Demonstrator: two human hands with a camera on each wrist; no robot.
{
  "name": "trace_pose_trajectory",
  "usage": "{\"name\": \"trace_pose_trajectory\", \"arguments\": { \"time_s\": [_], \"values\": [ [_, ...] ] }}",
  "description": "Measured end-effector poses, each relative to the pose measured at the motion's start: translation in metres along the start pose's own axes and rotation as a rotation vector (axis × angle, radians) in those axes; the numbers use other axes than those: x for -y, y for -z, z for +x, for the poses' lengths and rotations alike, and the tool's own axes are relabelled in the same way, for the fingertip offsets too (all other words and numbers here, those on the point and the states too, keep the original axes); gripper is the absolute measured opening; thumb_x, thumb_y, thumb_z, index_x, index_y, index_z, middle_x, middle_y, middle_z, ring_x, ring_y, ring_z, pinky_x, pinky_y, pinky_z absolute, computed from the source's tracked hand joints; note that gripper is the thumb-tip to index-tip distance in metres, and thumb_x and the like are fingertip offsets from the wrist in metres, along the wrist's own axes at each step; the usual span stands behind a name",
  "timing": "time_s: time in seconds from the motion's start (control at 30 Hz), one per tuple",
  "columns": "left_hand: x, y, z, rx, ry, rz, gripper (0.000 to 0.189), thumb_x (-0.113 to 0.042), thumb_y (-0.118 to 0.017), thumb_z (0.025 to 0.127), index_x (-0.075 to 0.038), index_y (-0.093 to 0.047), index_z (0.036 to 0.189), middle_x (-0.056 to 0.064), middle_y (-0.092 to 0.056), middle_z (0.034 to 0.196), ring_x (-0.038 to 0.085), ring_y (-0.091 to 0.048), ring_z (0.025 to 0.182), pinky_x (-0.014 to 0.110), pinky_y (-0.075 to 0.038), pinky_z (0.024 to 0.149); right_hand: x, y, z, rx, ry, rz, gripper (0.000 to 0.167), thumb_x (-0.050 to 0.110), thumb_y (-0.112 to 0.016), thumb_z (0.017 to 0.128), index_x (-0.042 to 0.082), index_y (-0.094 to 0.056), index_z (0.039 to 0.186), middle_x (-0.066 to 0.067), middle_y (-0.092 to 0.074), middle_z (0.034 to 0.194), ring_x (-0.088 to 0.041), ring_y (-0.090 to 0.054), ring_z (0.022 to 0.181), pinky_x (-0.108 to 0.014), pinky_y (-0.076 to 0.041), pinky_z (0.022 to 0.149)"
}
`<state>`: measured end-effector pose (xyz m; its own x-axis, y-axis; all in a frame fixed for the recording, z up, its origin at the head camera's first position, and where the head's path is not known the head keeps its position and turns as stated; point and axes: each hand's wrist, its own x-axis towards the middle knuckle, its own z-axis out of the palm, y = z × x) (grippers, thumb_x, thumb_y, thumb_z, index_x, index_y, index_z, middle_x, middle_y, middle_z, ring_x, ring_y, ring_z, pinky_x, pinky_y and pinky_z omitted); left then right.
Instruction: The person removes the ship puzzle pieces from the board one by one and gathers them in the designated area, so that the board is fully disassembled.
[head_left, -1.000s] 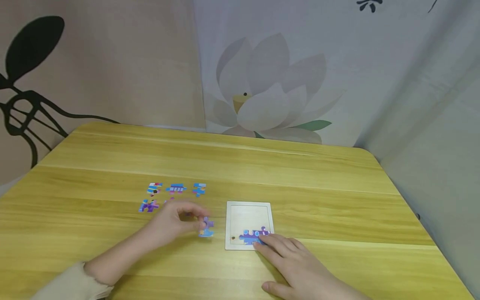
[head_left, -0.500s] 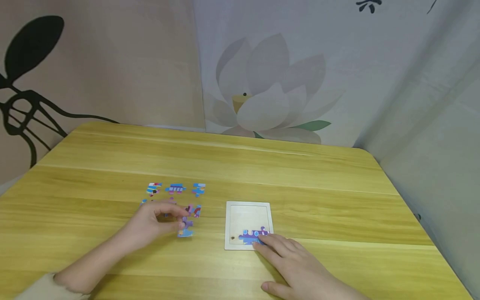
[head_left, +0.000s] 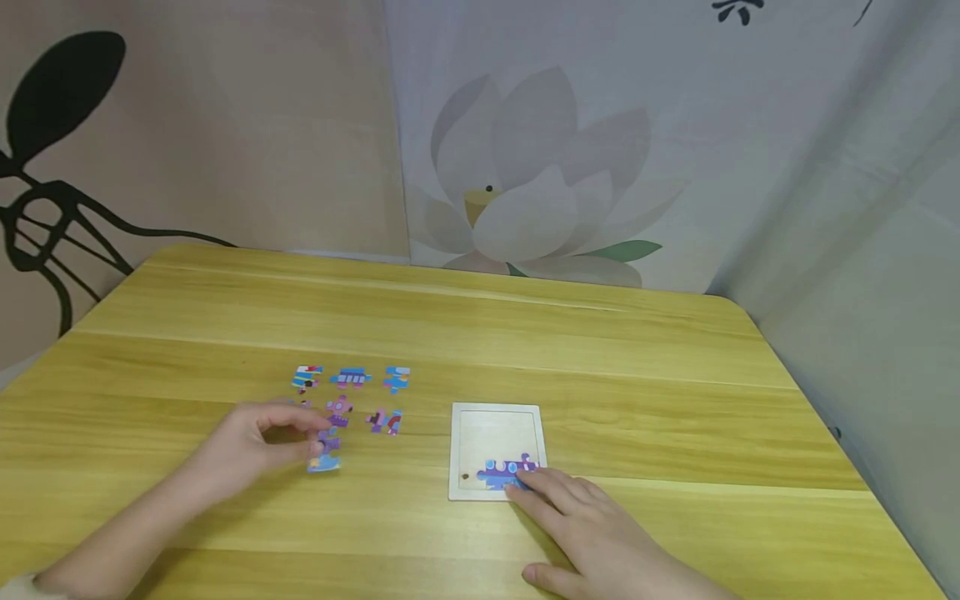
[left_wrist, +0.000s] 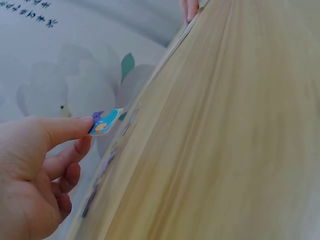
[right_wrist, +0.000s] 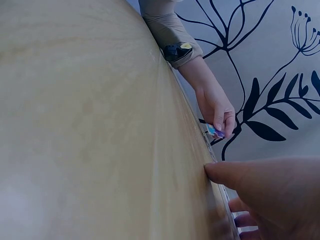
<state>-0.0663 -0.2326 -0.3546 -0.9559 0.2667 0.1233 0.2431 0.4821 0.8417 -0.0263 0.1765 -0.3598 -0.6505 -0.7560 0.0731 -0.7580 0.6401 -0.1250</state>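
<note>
Above the table (head_left: 637,375), left hand (head_left: 258,446) pinches a puzzle piece (head_left: 325,462); slack grip could drop it; right hand (head_left: 596,529), fingers extended, touches joined pieces (head_left: 498,476).

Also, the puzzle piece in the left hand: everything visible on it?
The puzzle piece is thin and flat, purple and bright blue with a small orange patch and pale edge, its purple end knobbed; it looks like printed card or wood. The left hand pinches it, tilted, apparently just above the table, left of the tray in the head view.
</note>
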Motion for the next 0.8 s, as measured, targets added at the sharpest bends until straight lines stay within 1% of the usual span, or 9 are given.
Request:
{"name": "trace_pose_trajectory", "arguments": {
  "time_s": [0.17,0.37,0.47,0.6,0.7,0.8],
  "values": [
    [0.005,0.010,-0.001,0.026,0.015,0.001,0.019,-0.013,-0.075,0.083,-0.010,-0.073,0.102,0.003,-0.068,0.104,0.013,-0.060,0.089,0.027,-0.051,0.073,0.000,0.000,0.000,-0.001,0.001,0.002,0.067,0.058,-0.046,0.094,0.015,-0.042,0.145,-0.005,-0.037,0.149,-0.026,-0.038,0.133,-0.047,-0.039,0.099],
    [0.012,0.023,0.000,0.086,0.031,-0.007,0.020,-0.013,-0.074,0.084,-0.009,-0.073,0.104,0.007,-0.068,0.109,0.011,-0.061,0.093,0.026,-0.051,0.075,0.000,0.000,0.000,0.001,0.002,0.002,0.067,0.059,-0.046,0.094,0.015,-0.041,0.145,-0.005,-0.036,0.150,-0.026,-0.037,0.133,-0.047,-0.039,0.099],
    [0.016,0.028,0.000,0.110,0.022,-0.018,0.020,-0.011,-0.073,0.085,-0.006,-0.072,0.104,0.008,-0.069,0.108,0.012,-0.063,0.093,0.026,-0.051,0.074,-0.001,-0.001,-0.001,0.006,-0.002,0.003,0.067,0.059,-0.045,0.094,0.015,-0.041,0.145,-0.005,-0.035,0.151,-0.026,-0.037,0.134,-0.047,-0.038,0.099],
    [0.022,0.036,0.001,0.155,0.012,-0.029,0.020,-0.008,-0.071,0.086,-0.001,-0.070,0.105,0.007,-0.070,0.102,0.012,-0.063,0.088,0.026,-0.052,0.072,-0.001,0.000,-0.001,0.015,-0.008,0.010,0.067,0.059,-0.045,0.094,0.015,-0.040,0.146,-0.005,-0.035,0.151,-0.026,-0.036,0.134,-0.048,-0.038,0.100],
    [0.027,0.041,0.000,0.196,0.008,-0.057,0.020,-0.006,-0.069,0.088,0.002,-0.069,0.106,0.006,-0.070,0.098,0.012,-0.065,0.087,0.027,-0.053,0.072,0.000,0.000,-0.001,0.018,-0.010,0.012,0.067,0.059,-0.044,0.095,0.015,-0.040,0.146,-0.005,-0.035,0.151,-0.026,-0.036,0.134,-0.048,-0.038,0.099],
    [0.032,0.044,0.000,0.230,0.000,-0.089,0.021,-0.004,-0.067,0.088,0.005,-0.067,0.107,0.006,-0.071,0.097,0.014,-0.066,0.086,0.028,-0.053,0.071,0.000,0.000,-0.001,0.016,-0.009,0.012,0.067,0.059,-0.044,0.095,0.015,-0.039,0.146,-0.005,-0.035,0.151,-0.026,-0.036,0.134,-0.048,-0.038,0.099]
  ]
}}
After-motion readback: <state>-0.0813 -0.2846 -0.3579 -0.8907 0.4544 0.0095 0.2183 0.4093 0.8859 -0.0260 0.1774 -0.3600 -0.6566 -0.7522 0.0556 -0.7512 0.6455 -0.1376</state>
